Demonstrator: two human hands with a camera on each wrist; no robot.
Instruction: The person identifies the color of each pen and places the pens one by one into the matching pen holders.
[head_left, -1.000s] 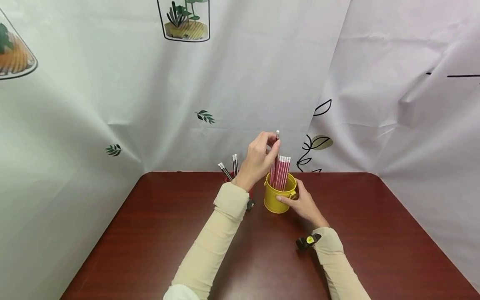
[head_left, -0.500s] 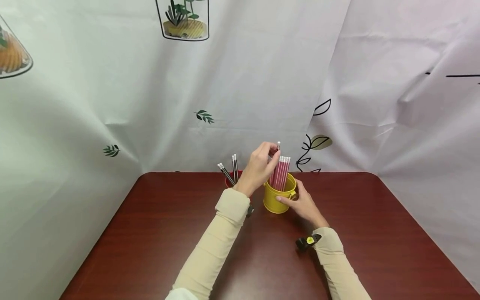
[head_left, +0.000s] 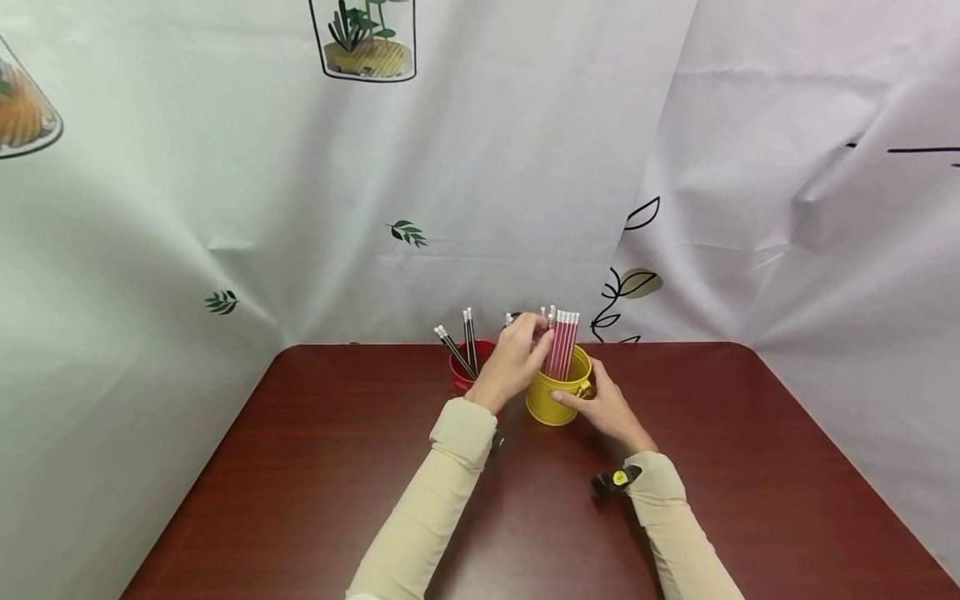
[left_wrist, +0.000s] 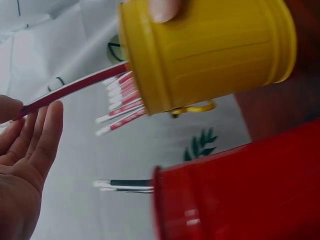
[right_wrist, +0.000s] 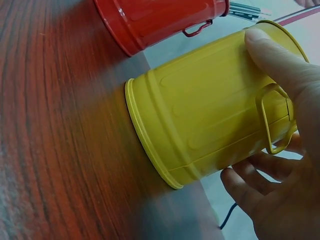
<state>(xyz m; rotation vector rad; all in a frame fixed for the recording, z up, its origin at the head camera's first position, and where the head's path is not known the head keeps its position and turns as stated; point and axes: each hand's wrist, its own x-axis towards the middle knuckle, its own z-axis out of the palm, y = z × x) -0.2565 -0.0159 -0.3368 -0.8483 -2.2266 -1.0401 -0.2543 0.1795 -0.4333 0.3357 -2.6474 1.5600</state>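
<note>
My left hand is over the left rim of the yellow bucket. Its thumb and fingers pinch a red pencil near the eraser end, and the pencil's other end runs into the bucket. Several red-and-white striped pencils with white erasers stand inside, leaning together. From the right side, my right hand grips the bucket, thumb across the front near the rim and the other fingers behind, around the small handle. The bucket stands upright on the table.
Left of the yellow bucket stands a red bucket, partly hidden behind my left hand and wrist. Several black-striped pencils lean in it. The dark red wooden table ends at a white printed curtain behind the buckets.
My left hand has moved down, and the red pencil has sunk deeper into the yellow bucket. More of the red bucket shows. The right hand has kept its hold.
</note>
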